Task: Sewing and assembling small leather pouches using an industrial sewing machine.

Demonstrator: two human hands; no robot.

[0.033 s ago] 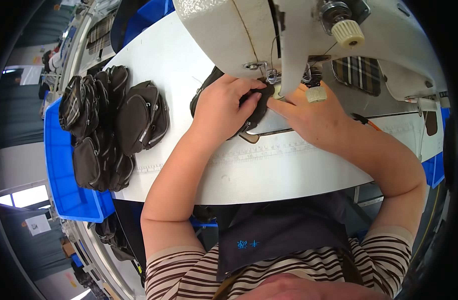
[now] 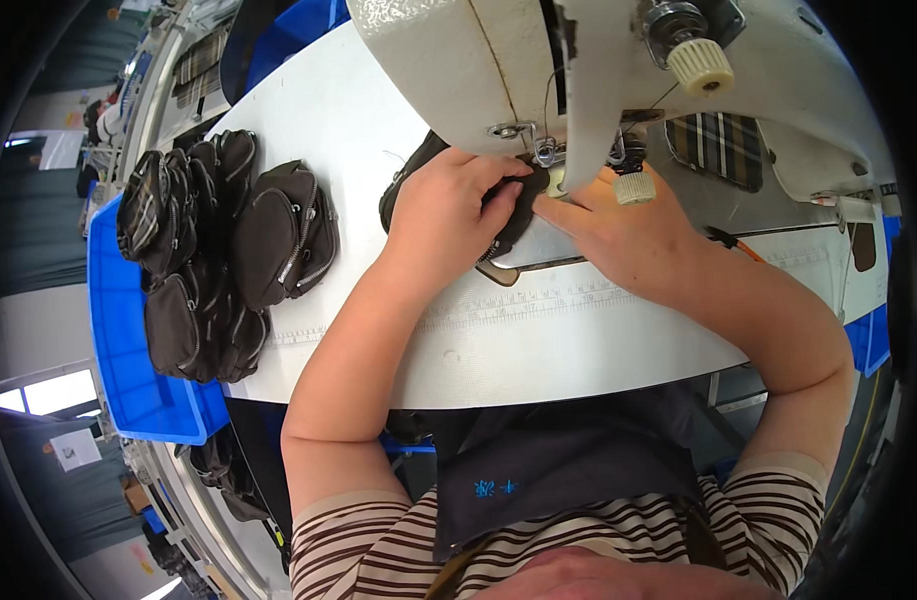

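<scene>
My left hand (image 2: 441,205) is closed on a dark brown zip pouch (image 2: 522,212), thumb and fingers pinching its fabric. The pouch lies under the sewing machine head (image 2: 459,70), its right edge close to the presser foot and needle area (image 2: 546,155). Part of it shows beyond my left wrist, and a small tan-edged tab (image 2: 499,273) sticks out at its near side. Bent at the pouch's right edge, my right hand (image 2: 634,225) has one fingertip touching or very near the fabric. Its other fingertips are hidden behind the machine's parts.
Several finished-looking dark pouches (image 2: 284,235) are piled at the table's left, partly over a blue bin (image 2: 144,385). A plaid fabric piece (image 2: 716,150) lies under the machine arm. An orange-and-black tool (image 2: 736,243) sits beside my right wrist. A printed ruler (image 2: 519,305) crosses the white table.
The pouch has shifted very slightly under my left hand, and less of its zip shows near the tab. Both hands stay in nearly the same place.
</scene>
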